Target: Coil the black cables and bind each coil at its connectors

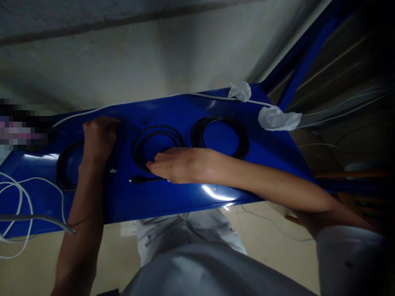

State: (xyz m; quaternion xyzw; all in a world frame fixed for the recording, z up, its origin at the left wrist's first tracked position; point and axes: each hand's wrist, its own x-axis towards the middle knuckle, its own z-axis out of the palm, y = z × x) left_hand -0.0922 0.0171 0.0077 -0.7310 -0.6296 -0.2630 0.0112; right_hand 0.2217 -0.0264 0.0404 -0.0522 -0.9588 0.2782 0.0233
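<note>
1. Middle cable lies coiled on the desk.
2. Right hand covers its near edge; cannot tell the grip.
3. Left hand: left of middle cable; cannot tell its grip.
4. Right cable: coiled just right of middle cable.

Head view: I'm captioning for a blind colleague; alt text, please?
A person's bare right hand covers part of the middle of three round black cable coils on a glossy blue table; their bare left hand is near the left coil. Two crumpled white wads lie at right.
</note>
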